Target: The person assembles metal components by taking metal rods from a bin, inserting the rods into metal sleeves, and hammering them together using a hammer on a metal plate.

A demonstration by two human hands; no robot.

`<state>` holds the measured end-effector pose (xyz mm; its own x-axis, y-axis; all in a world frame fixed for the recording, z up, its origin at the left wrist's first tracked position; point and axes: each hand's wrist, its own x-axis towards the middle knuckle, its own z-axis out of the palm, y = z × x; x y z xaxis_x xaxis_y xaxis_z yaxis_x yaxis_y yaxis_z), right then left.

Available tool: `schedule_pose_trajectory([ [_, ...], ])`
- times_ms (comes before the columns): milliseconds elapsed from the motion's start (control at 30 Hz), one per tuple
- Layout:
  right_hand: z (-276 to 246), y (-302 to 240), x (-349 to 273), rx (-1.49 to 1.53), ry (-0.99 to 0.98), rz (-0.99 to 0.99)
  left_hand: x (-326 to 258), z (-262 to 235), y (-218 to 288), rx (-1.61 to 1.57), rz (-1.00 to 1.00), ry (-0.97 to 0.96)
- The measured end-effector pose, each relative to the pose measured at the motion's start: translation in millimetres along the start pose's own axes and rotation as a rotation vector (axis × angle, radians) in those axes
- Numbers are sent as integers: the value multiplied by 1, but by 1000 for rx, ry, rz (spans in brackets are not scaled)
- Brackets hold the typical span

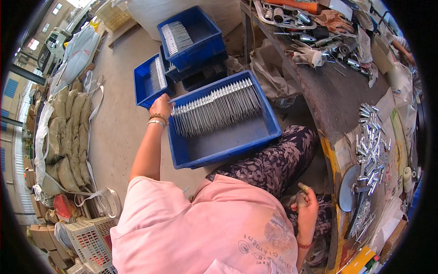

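Observation:
A blue plastic bin sits in front of me, tilted, holding a long row of thin metal rods with bright silver upper ends. At the bin's far left corner, my left hand is closed, beside the end of the row. A small silvery bit shows at its fingertips; whether it grips a rod or the rim, I cannot tell. My right hand is raised over my lap beside the workbench, fingers loosely bent and apart, with pale coverings on some fingertips. Nothing shows in it.
More blue bins with similar rods stand stacked beyond, and another blue bin is beside them. On the right, a workbench carries tools, gloves and a pile of silver metal sleeves. Filled sacks and plastic crates line the left.

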<state>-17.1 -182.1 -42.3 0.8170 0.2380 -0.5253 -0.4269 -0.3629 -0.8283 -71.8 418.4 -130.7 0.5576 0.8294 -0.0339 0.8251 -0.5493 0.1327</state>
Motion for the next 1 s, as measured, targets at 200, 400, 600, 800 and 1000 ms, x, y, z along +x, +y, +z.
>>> schedule_pose_trajectory([
  [200,-2,0,-7,55,59,-14,-15,-39,101,-292,266,282],
  [400,1,-4,-10,-22,31,-183,-74,-70,243,-894,724,29],
  [600,-11,-14,-36,-50,179,-219,-190,-105,390,-1012,1330,-308],
  [800,-29,-7,-62,-27,248,-218,-260,-102,457,-691,1512,-218],
  [1000,-37,-7,-77,-40,364,-357,-251,-75,464,-793,1450,-244],
])
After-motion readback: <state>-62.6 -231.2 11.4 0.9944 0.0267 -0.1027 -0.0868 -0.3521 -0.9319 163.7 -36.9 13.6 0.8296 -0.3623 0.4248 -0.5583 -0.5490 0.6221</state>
